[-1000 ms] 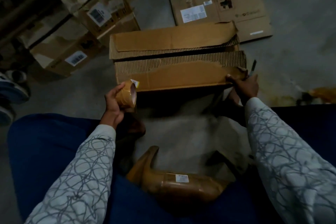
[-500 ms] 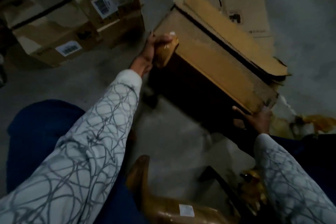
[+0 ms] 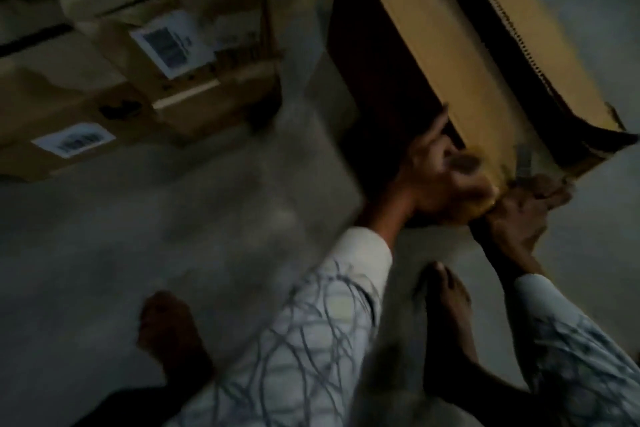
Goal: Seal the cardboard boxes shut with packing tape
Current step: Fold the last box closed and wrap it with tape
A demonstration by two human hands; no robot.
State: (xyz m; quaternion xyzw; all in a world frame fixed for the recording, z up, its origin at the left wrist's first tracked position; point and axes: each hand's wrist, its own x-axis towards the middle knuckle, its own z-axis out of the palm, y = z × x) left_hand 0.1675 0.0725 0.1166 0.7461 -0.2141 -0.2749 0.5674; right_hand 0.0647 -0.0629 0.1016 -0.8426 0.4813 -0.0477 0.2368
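Observation:
A long brown cardboard box (image 3: 460,42) runs from the top centre down to the right, tilted, with its dark side facing me. My left hand (image 3: 429,170) grips the brown tape roll (image 3: 471,184) against the box's near corner; the frame is blurred here. My right hand (image 3: 523,211) grips that same corner from below, next to a strip of tape (image 3: 524,158) on the box's top face. Both sleeves are white with a grey line pattern.
Stacked cardboard boxes (image 3: 145,55) with white barcode labels (image 3: 171,42) stand at the upper left. My two bare feet (image 3: 166,333) rest on the grey concrete floor (image 3: 156,225) below the hands.
My left hand has carried the tape roll from the box's far end down to the near corner beside my right hand. The view has swung lower and closer.

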